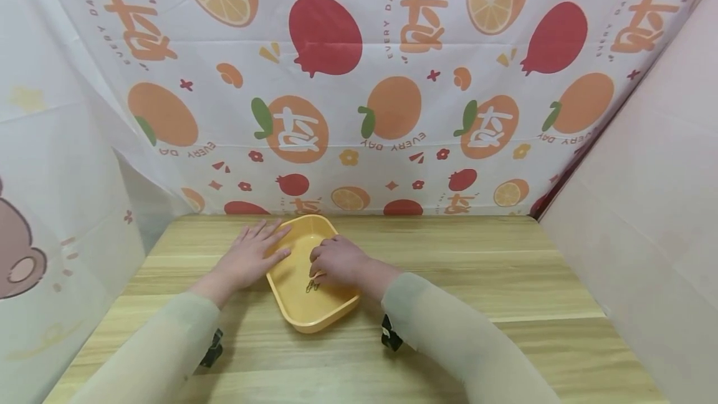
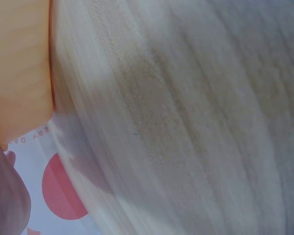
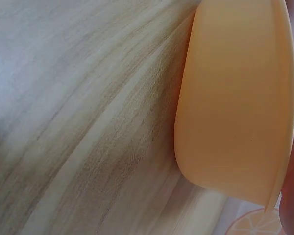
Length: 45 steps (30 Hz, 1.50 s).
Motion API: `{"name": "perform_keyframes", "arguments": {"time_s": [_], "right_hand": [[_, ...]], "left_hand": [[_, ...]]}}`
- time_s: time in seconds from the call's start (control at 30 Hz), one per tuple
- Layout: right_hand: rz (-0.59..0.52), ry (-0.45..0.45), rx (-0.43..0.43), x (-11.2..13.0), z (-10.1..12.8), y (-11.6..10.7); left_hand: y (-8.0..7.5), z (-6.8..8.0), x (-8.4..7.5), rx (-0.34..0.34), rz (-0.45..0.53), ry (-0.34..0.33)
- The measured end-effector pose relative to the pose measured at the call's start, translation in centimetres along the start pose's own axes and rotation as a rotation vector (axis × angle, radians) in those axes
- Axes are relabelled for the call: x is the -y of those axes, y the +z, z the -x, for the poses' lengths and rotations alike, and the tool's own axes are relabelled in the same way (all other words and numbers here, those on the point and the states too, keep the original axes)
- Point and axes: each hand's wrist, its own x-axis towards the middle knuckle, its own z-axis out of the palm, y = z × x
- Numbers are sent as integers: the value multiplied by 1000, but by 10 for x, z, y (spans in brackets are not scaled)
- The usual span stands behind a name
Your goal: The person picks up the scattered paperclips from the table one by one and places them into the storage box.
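Observation:
A yellow rectangular plastic tray [image 1: 303,315] lies at a slant on the wooden table. My left hand [image 1: 247,259] rests over its left rim, fingers spread and straight. Inside the tray, toward its right side, reaches my right hand [image 1: 338,262] with bent fingers pointing down. Just below those fingertips lie a few small, dark brassy pieces [image 1: 311,286], too small to name. Whether the right fingers pinch one of them is hidden. In the right wrist view the tray's outer wall [image 3: 230,103] fills the right part, with a sliver of the hand at the edge.
Wood-grain table [image 1: 477,304] surrounds the tray. A fruit-printed cloth [image 1: 348,105] hangs along the back edge, and pale cloths stand at the left [image 1: 62,142] and right [image 1: 645,204]. Small black devices show under both forearms, one beneath the right sleeve [image 1: 449,323].

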Motion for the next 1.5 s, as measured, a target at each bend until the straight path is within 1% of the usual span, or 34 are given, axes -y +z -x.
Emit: {"name": "perform_keyframes", "arguments": {"time_s": [0.1,0.33,0.73,1.0,1.2,1.37,1.5], "right_hand": [[-19,12,-17,-1,2,0],[-68,31,-101,-5,10,-5],[-161,97,-213,-16,37,-12],[-200,174,-242,-25,60,-10],[-238,215,-263,-32,79,-8],[-240,231,-303,-38,95,1],[-224,209,-362,-42,108,8]], "left_hand": [[-1,0,-1,-4,-3,2],[-1,0,-1,-5,0,6],[-2,2,0,-16,3,2],[-2,2,-1,-16,2,7],[0,1,1,-18,3,10],[0,0,2,-15,2,8],[-1,0,1,-11,9,9]]}}
